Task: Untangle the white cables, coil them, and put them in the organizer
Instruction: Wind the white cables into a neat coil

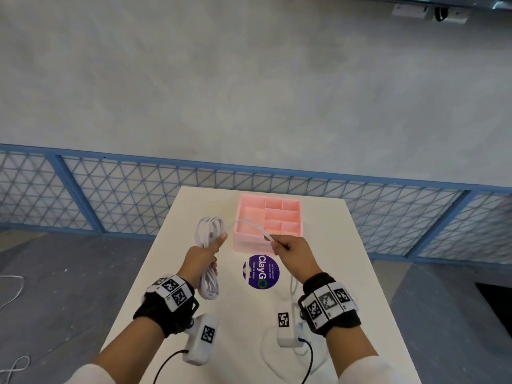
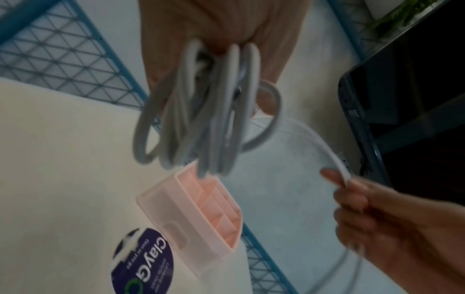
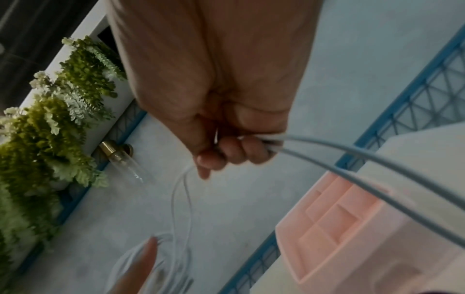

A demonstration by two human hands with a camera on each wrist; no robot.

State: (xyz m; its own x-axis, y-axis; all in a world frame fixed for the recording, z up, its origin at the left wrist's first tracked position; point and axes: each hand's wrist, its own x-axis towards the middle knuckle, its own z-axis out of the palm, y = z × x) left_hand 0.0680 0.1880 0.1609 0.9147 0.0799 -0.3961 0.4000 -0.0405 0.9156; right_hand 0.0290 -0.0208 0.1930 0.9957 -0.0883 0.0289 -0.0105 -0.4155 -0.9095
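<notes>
My left hand [image 1: 214, 249] grips a coil of white cable [image 1: 209, 228] above the table's left side; loops stick out above and below the fist [image 2: 201, 119]. A free strand [image 1: 249, 223] arcs from the coil over the pink organizer [image 1: 250, 243] to my right hand [image 1: 277, 245], which pinches it between thumb and fingers [image 3: 226, 147]. The organizer's compartments [image 3: 339, 218] hold nothing that I can see. More loose white cable [image 1: 270, 353] lies on the table under my right wrist.
A round purple sticker [image 1: 261, 271] is on the white table [image 1: 346, 259] just in front of the organizer. A blue mesh fence [image 1: 110, 195] runs behind the table. White cable [image 1: 13, 289] lies on the grey floor at the left.
</notes>
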